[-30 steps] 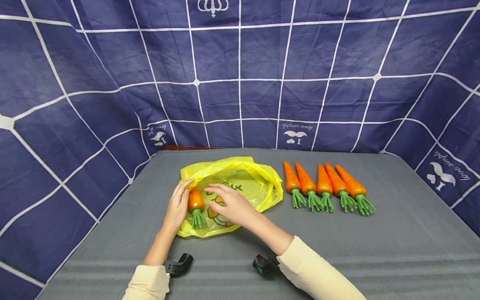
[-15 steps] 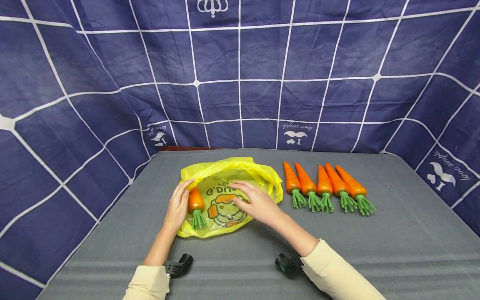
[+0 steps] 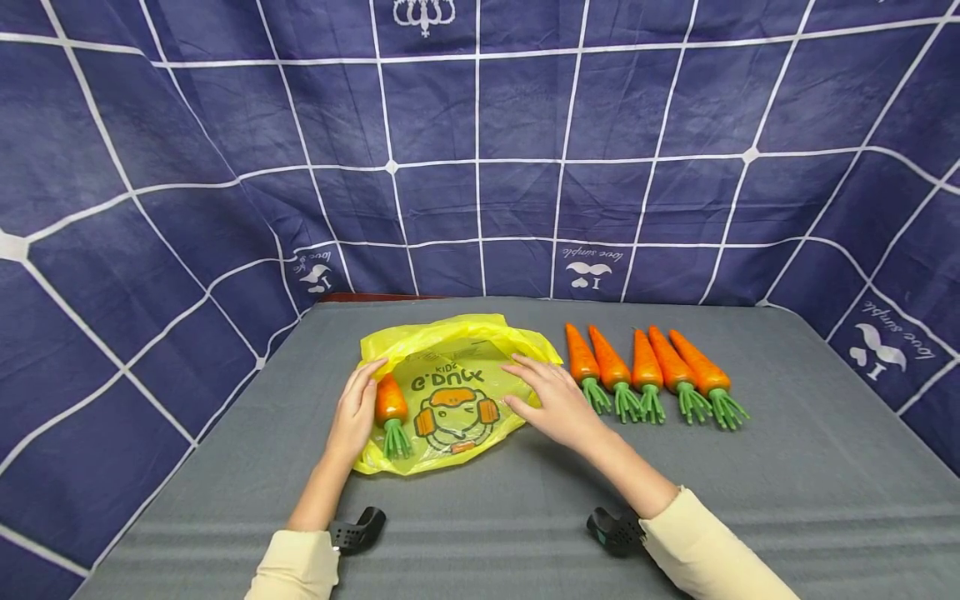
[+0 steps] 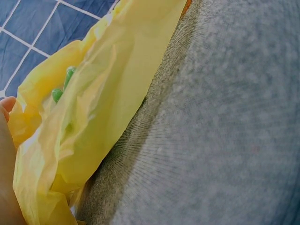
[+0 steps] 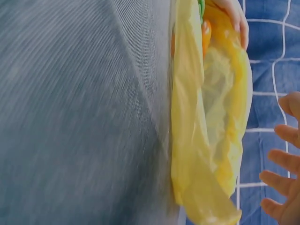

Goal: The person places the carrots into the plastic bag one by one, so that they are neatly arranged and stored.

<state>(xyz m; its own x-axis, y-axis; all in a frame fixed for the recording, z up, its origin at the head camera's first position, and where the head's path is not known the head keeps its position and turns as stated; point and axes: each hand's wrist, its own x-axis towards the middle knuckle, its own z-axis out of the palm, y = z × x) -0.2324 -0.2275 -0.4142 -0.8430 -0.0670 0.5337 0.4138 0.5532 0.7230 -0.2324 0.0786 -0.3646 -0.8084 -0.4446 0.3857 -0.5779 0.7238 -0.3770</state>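
A yellow plastic bag (image 3: pixel 442 329) with a printed cartoon duck lies on the grey table, its mouth spread wide toward me. One orange carrot (image 3: pixel 391 398) with green stems is inside at the bag's left side. My left hand (image 3: pixel 354 412) rests along that left edge beside the carrot, extended fingers over the rim. Above the bag's right side is my right hand (image 3: pixel 558 404), fingers spread and holding nothing. In the right wrist view its fingers (image 5: pixel 283 159) stand apart from the yellow plastic. The green stem tips (image 4: pixel 57 95) poke up behind the bag's wall in the left wrist view.
Several more carrots (image 3: pixel 647 367) lie in a row right of the bag, stems toward me. A blue cloth (image 3: pixel 525 200) with white grid lines hangs behind and beside the grey table (image 3: pixel 795 467). Each wrist wears a black strap (image 3: pixel 360 531).
My right hand has moved rightward from over the bag's middle to its right side, uncovering the duck print. The left hand, the bag and the carrots stay where they were.
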